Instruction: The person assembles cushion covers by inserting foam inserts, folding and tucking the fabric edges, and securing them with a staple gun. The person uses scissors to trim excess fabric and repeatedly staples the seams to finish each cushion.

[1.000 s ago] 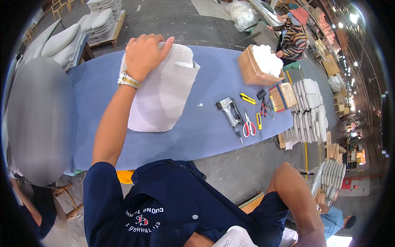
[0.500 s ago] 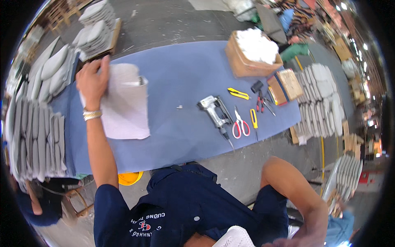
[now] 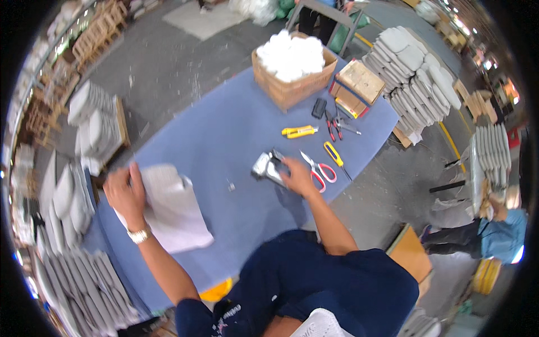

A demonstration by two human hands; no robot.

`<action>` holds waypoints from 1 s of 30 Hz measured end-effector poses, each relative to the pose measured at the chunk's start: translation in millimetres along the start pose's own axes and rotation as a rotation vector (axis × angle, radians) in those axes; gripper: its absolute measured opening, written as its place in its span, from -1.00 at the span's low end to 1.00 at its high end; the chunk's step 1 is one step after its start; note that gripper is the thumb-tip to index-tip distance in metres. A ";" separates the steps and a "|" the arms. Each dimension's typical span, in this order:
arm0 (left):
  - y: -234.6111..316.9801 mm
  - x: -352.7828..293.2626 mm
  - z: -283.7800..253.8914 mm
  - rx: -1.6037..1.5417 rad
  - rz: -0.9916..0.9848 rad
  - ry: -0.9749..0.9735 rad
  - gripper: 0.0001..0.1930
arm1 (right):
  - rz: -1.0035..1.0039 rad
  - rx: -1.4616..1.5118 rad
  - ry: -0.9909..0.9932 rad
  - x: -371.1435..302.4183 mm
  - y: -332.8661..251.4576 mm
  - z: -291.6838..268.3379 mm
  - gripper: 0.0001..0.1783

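A light grey fabric piece [image 3: 173, 213] lies at the left of the blue table [image 3: 224, 224], its far right corner uneven. My left hand [image 3: 124, 194] rests on its far left edge, thumb apart from the fingers. My right hand [image 3: 297, 178] has its fingers around the silver-and-black staple gun [image 3: 264, 167], partly hiding it. Just right of that hand lie red-and-white handled scissors [image 3: 320, 171]. A small pale bit [image 3: 231, 185] sits between the fabric and the staple gun.
Beyond my right hand lie a yellow cutter [image 3: 299, 131], a yellow screwdriver [image 3: 333, 153] and red-handled pliers [image 3: 331, 126]. A cardboard box [image 3: 286, 94] of white stuffing and a worn box [image 3: 362, 81] stand farther back. Stacked grey cushions [image 3: 84, 295] flank the table. A person [image 3: 502, 233] is at right.
My right hand has come from beside my body onto the staple gun. My left hand stays at the fabric's edge. The whole view has turned and shifted.
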State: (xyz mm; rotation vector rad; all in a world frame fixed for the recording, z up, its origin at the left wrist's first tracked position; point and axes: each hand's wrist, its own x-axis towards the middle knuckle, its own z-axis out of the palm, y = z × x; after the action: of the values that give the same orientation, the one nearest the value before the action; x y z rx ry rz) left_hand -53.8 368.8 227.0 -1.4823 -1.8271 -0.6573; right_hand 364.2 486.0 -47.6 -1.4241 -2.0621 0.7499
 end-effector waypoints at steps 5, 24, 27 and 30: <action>3.7 3.5 -1.7 -0.108 -0.007 -0.048 -0.78 | 0.011 -0.277 -0.016 -33.6 -9.0 43.7 -0.28; 17.5 -48.6 -125.4 -0.077 -0.236 -0.089 -0.70 | 0.025 -0.057 0.153 16.4 43.7 41.4 -0.40; 11.1 -46.1 -120.1 -0.247 -0.215 -0.017 -0.64 | 0.041 0.060 0.159 18.7 38.1 39.5 -0.48; 31.2 -36.2 -131.2 -0.452 -0.072 -0.030 -0.57 | -0.024 0.187 0.214 30.5 32.0 35.2 -0.55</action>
State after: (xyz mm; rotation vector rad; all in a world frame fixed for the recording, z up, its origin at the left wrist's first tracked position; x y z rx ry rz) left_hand 6.1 255.2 281.7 -1.7197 -1.8392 -1.1466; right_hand 351.5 519.1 -91.6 -1.3124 -1.7944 0.7256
